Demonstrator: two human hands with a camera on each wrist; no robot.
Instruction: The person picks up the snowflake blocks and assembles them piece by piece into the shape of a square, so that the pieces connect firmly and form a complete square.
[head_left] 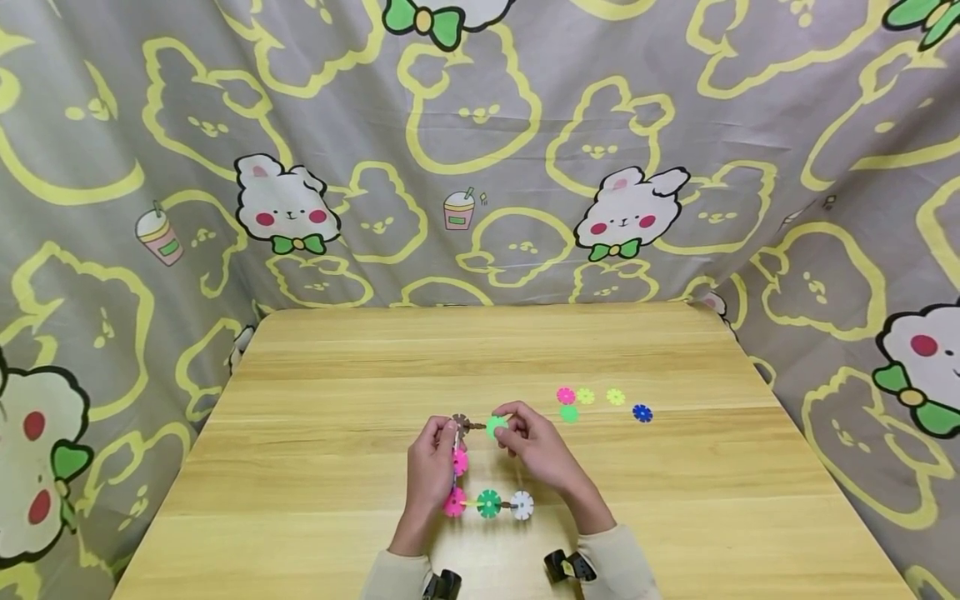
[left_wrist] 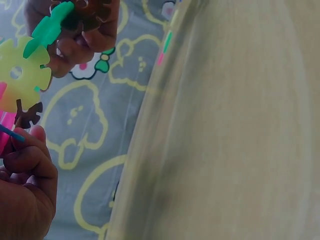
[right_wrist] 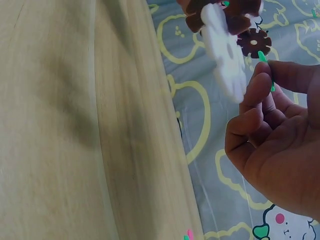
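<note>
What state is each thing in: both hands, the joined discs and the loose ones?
Left hand: holding the chain of discs
Right hand: pinching the held green disc
Chain of discs: joined, held by the left hand
Held green disc: pinched; whether slotted in, cannot tell
Loose pink disc: flat, unattached
Two yellow discs: flat, unattached
Loose green disc: flat, unattached
Blue disc: flat, unattached

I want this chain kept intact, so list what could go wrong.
The right hand pinches a bright green disc, which might slip free. The left hand grips one side of the chain, so the white disc at its free end could sag or work loose.
</note>
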